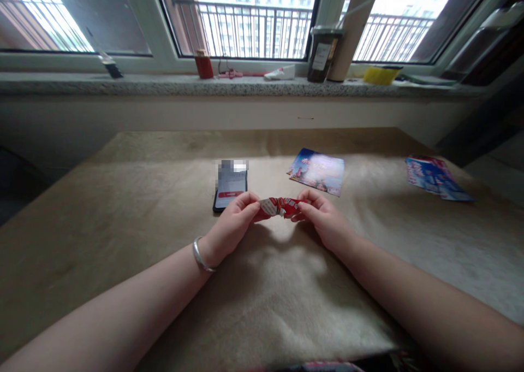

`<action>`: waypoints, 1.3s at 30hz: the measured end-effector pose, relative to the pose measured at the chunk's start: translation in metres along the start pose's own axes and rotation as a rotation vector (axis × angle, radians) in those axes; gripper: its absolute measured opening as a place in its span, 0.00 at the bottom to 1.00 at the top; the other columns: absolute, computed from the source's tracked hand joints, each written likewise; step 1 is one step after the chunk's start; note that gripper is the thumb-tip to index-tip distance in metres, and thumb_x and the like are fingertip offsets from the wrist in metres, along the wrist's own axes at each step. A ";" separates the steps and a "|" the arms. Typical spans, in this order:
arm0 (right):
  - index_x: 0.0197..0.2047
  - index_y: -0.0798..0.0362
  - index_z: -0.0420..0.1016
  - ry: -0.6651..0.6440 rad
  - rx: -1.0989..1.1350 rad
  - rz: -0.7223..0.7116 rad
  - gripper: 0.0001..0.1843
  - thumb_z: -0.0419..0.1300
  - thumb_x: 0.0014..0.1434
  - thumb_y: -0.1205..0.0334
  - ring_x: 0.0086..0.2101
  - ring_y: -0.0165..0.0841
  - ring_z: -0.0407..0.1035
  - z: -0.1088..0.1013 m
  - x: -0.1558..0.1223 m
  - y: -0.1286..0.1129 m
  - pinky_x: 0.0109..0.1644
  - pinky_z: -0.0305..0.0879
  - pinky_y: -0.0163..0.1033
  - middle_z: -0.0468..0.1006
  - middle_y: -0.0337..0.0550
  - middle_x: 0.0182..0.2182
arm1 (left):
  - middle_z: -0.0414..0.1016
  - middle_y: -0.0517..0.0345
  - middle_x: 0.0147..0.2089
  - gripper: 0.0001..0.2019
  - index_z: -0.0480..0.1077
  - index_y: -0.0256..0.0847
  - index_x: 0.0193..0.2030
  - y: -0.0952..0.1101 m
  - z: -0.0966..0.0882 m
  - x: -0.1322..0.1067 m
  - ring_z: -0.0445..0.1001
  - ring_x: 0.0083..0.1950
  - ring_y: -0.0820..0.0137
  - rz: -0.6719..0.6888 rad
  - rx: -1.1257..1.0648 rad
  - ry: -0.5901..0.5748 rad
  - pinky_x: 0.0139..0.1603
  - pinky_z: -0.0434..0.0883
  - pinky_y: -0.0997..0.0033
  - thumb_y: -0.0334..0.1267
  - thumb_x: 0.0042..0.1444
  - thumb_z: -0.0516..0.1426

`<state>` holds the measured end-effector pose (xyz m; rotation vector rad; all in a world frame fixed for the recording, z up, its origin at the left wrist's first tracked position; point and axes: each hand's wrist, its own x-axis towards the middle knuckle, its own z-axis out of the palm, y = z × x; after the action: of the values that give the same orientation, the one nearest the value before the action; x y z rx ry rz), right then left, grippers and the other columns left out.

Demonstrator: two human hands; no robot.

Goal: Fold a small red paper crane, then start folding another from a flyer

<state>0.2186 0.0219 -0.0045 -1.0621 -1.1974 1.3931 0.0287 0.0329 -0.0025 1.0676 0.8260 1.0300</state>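
A red and white printed wrapper (280, 206), twisted in its middle, is stretched between my two hands just above the table. My left hand (235, 219) pinches its left end between thumb and fingers; a silver bangle (201, 255) circles that wrist. The right end is pinched by my right hand (323, 219). Whether anything is inside the wrapper cannot be made out. Just beyond my left hand lies a phone (230, 186) with its screen lit. Behind the wrapper, a little to the right, is a blue and pink printed card or sheet (317, 171).
Several blue printed cards or packets (438, 178) lie at the table's right side. On the stone windowsill (164, 85) stand a red container (203, 65), a dark lidded jar (322, 54), a white tube (280, 73) and a yellow object (382, 75). The tan table (123, 197) meets the wall.
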 end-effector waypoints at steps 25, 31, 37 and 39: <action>0.34 0.54 0.76 -0.050 -0.377 -0.046 0.10 0.61 0.50 0.59 0.29 0.31 0.72 0.007 -0.002 0.002 0.32 0.65 0.34 0.79 0.41 0.31 | 0.74 0.57 0.34 0.10 0.70 0.37 0.33 0.003 0.003 -0.003 0.72 0.37 0.69 0.150 0.553 -0.101 0.39 0.68 0.70 0.43 0.54 0.58; 0.32 0.55 0.78 -0.040 -0.379 0.009 0.11 0.63 0.48 0.56 0.28 0.32 0.71 0.006 -0.001 -0.002 0.33 0.64 0.35 0.79 0.42 0.28 | 0.75 0.56 0.36 0.09 0.71 0.37 0.35 0.002 0.004 -0.003 0.73 0.37 0.69 0.130 0.480 -0.109 0.41 0.70 0.69 0.42 0.53 0.59; 0.28 0.55 0.77 -0.061 -0.215 0.105 0.12 0.66 0.45 0.54 0.28 0.30 0.69 0.006 -0.001 -0.009 0.35 0.61 0.35 0.79 0.40 0.26 | 0.76 0.57 0.35 0.11 0.71 0.37 0.35 0.004 0.001 -0.002 0.74 0.37 0.70 0.057 0.449 -0.103 0.40 0.69 0.72 0.44 0.52 0.59; 0.27 0.55 0.77 -0.057 -0.168 0.136 0.13 0.66 0.43 0.53 0.26 0.28 0.67 0.007 -0.002 -0.010 0.33 0.59 0.34 0.77 0.38 0.24 | 0.76 0.57 0.35 0.11 0.71 0.37 0.35 0.005 0.000 -0.002 0.73 0.37 0.71 0.044 0.452 -0.110 0.40 0.68 0.73 0.44 0.53 0.59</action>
<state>0.2137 0.0197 0.0064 -1.2476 -1.3226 1.4548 0.0266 0.0316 0.0022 1.5165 0.9745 0.8291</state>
